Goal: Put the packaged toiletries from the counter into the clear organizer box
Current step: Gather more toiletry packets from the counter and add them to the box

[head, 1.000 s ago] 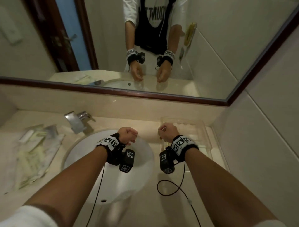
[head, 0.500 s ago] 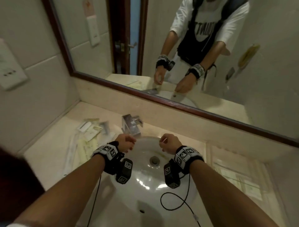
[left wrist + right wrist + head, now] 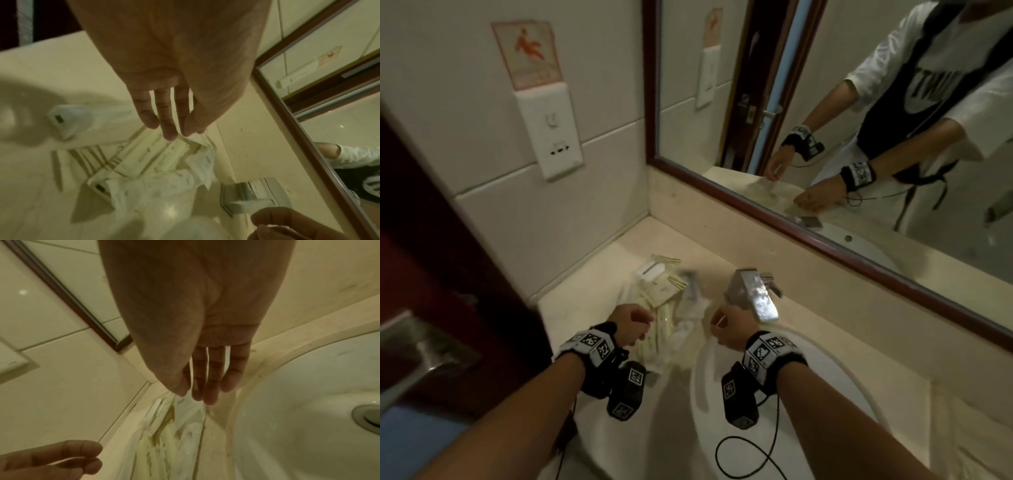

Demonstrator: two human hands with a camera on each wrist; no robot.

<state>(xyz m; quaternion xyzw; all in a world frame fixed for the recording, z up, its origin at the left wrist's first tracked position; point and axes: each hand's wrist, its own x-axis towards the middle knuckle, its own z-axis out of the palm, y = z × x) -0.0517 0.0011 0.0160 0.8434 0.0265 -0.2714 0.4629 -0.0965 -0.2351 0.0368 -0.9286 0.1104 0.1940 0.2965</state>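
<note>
I have both hands over the pile of packaged toiletries (image 3: 667,315), which lies on the bench (image 3: 585,284) left of the sink (image 3: 825,394), between the side wall and the faucet (image 3: 753,294). My left hand (image 3: 631,323) hangs just above the near edge of the pile; in the left wrist view its fingers (image 3: 164,120) are extended and slightly apart, tips close over a long flat sachet, holding nothing. My right hand (image 3: 729,327) sits at the pile's right edge, near the faucet; in the right wrist view its fingers (image 3: 207,378) are straight and close together, also empty. From the head view both hands look loosely curled, so I trust the wrist views for finger state.

The clear organizer box (image 3: 976,421) is only faintly visible at the far right of the bench, on the other side of the sink, well apart from the pile.

I judge the step in hand to be the first pickup. The sachets are thin, slick and overlapping, so I would lower the left fingers flat onto the top packet, slide it clear of its neighbours, then pinch it by an edge. Gathering 2 or 3 long packets together with both hands would save trips, but loose ones may slip into the sink on the carry across, so I would keep the grasp firm.
</note>
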